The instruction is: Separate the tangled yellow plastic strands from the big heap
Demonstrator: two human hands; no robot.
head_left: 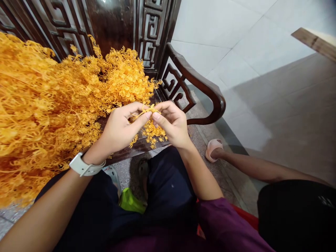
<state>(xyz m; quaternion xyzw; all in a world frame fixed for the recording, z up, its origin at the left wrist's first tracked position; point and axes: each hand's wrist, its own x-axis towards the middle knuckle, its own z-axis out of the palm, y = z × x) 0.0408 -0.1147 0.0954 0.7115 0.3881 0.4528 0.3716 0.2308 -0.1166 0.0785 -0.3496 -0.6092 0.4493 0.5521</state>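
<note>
My left hand (120, 127) and my right hand (172, 122) meet in front of me, both pinched on one small orange plastic sprig (147, 111) held between the fingertips. A white watch is on my left wrist. A big heap of the same orange artificial sprigs (47, 105) lies on a dark wooden bench (136, 147) just left of my hands. A few loose sprigs (154, 133) lie on the seat under my hands.
The bench has a carved back (147, 24) and a curved armrest (202, 87) to the right of my hands. Another person's leg with a pink slipper (213, 148) stretches over the grey tiled floor at the right. A green shoe (131, 202) shows between my knees.
</note>
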